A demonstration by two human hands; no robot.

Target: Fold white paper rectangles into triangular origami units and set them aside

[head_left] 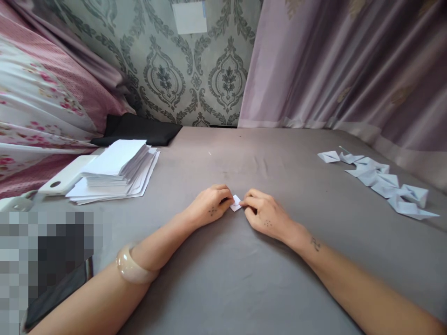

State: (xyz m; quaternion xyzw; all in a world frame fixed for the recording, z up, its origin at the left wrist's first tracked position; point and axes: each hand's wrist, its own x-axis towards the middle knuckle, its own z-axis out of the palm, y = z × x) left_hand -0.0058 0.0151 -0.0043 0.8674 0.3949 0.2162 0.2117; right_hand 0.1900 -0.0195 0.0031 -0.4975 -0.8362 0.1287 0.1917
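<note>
White folded paper, small and squarish, lies on the grey worktop, between the fingers of the left hand and the right hand. The left fingers pinch its left edge; the right fingers touch its right corner, but whether they grip or press cannot be told. Nearer than the fingers, a pale bangle encircles the left forearm. Farther off, left of the fingers, stands a paper stack, with black cloth beyond it; farther off to their right, folded paper pieces lie in a slanting row. Straight beyond the fingers rises patterned wallpaper.
</note>
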